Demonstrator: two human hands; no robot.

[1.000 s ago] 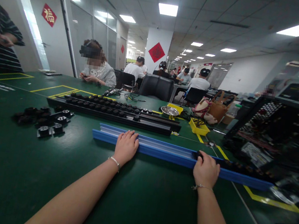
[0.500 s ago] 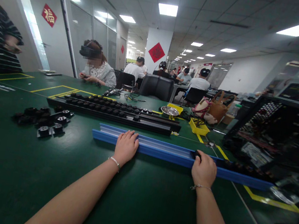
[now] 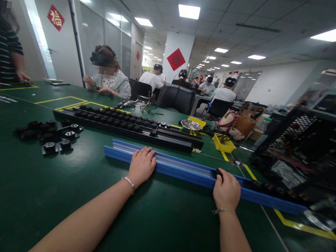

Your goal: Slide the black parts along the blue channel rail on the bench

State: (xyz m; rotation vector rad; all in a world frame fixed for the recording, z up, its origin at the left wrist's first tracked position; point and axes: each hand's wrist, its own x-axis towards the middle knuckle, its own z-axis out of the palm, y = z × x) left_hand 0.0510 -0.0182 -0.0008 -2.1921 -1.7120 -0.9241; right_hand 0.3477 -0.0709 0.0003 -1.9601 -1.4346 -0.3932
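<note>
Item: one long, straight blue channel with a pale inner strip, set lengthwise from the centre of the frame to the lower right, on a green table.
Item: left hand, at centre — fingers side by side, bent over the channel and touching it; thumb hidden, so whether they gripped could not be told.
Item: right hand, right of centre — fingers closed on a small black block within the channel.
Item: a row of small dark parts, along the channel's right-hand stretch, details blurred.
Item: black rails bearing round black pieces, beyond the channel.
Item: loose black parts, left of frame.
</note>
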